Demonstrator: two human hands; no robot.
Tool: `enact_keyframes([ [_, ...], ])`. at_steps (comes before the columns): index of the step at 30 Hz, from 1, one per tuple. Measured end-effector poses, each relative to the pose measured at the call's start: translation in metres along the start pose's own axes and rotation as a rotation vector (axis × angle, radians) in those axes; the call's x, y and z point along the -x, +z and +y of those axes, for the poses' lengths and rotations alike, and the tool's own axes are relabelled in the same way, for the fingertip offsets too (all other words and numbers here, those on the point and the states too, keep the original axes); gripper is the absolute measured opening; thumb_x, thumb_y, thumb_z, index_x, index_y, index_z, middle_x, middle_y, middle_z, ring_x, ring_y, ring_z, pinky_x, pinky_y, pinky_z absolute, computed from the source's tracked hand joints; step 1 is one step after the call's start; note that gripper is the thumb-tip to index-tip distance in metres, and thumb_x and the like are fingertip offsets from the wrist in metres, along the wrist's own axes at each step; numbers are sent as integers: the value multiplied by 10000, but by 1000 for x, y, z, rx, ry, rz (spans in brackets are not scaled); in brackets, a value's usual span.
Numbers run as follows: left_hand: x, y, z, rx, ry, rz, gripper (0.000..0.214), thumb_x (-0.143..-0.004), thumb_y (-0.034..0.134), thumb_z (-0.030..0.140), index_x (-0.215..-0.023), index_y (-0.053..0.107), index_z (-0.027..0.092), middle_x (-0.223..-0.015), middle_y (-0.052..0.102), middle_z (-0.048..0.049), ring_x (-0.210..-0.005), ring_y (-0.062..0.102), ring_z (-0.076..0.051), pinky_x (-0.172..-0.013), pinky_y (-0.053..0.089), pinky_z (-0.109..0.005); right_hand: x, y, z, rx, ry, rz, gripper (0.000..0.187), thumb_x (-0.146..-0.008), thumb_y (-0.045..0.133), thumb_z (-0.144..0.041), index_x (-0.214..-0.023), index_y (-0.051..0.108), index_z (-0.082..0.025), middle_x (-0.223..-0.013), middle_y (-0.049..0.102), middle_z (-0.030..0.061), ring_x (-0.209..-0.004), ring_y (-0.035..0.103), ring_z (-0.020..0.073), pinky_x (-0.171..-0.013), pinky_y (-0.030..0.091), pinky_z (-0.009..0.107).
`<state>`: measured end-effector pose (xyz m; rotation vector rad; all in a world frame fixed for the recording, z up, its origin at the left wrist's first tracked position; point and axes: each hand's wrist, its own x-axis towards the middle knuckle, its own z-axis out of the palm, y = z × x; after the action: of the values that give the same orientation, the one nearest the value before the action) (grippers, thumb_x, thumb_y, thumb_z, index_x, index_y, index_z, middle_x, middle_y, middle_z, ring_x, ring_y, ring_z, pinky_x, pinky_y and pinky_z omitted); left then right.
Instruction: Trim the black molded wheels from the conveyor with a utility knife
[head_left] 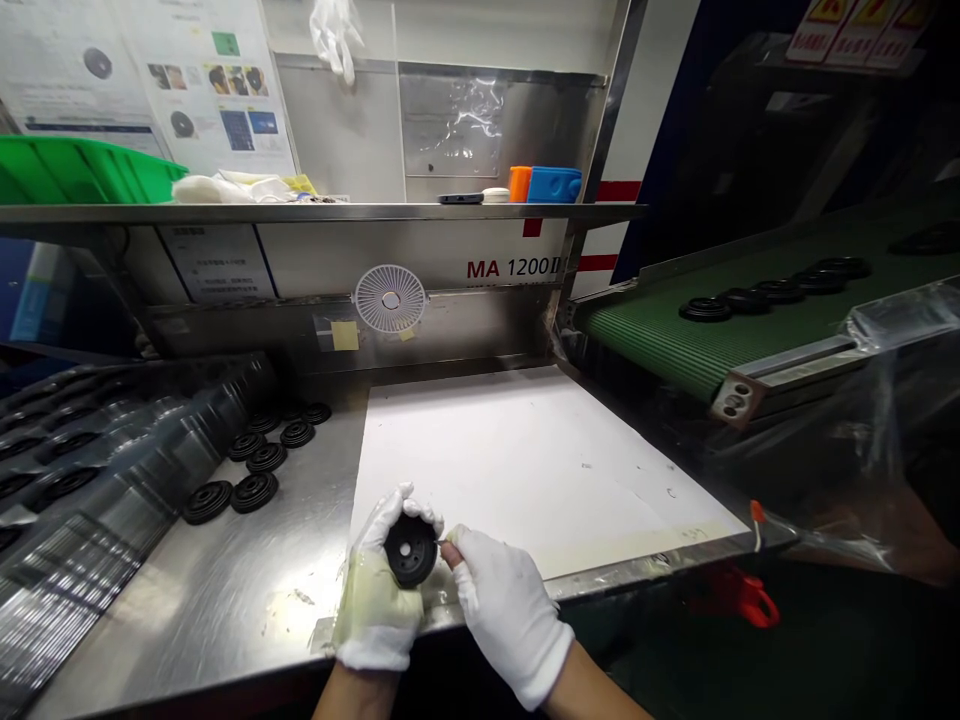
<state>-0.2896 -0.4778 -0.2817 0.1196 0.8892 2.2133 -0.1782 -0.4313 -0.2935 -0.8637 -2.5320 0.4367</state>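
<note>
My left hand (379,590), in a white glove, is closed around a round black plastic part (410,549) with a centre hole, held just above the near edge of a white sheet (540,460). Beside it my right hand (502,605), also gloved, is closed in a pinch with its fingertips touching the part's right rim; something thin may be between the fingers, too small to name. Both hands hover over the front of a steel workbench (225,590).
Several matching black round parts (251,465) lie in rows on the bench at left, beside stacked dark trays (75,480). A green conveyor belt (675,345) at right carries more black parts (776,290). A small white fan (390,298) faces me. Red-handled pliers (739,590) hang at the bench's right edge.
</note>
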Motion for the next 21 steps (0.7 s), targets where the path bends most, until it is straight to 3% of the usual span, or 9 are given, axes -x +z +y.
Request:
enact_keyframes([
  [3,0,2,-1,57,-108,15,148,-671,640,103,-813,624,142,-665,563,-10,-644,570,-131,-652,516,-270,0,0,0,15,15,-1,218,-925,367,-268,-762,508,-236,-682,598,-42,-602,542,133,-535,236,270],
  [5,2,4,-1,68,-107,21,159,-677,633,106,-830,618,147,-663,556,-4,-648,571,-131,-649,517,-271,2,1,-1,17,25,3,211,-924,366,-259,-768,508,-240,-678,598,-44,-599,545,136,-534,230,273],
  [10,10,6,0,14,-18,29,276,-630,658,88,-898,624,145,-684,583,-17,-670,593,-147,-681,525,-289,10,8,-5,1,46,-27,227,-928,339,-301,-788,508,-242,-692,606,-29,-599,546,147,-534,234,270],
  [15,13,2,-1,-81,100,-18,460,-524,652,-39,-944,626,148,-791,636,-47,-783,617,-175,-772,512,-300,9,8,-7,-23,66,-26,230,-927,329,-289,-790,508,-244,-700,610,-29,-613,548,147,-539,245,261],
  [21,8,-9,-3,-155,167,-50,495,-492,599,-112,-915,635,141,-821,654,-43,-827,628,-178,-811,505,-283,12,15,-13,-19,78,-29,232,-918,331,-300,-808,526,-239,-713,626,-12,-613,569,160,-533,243,273],
])
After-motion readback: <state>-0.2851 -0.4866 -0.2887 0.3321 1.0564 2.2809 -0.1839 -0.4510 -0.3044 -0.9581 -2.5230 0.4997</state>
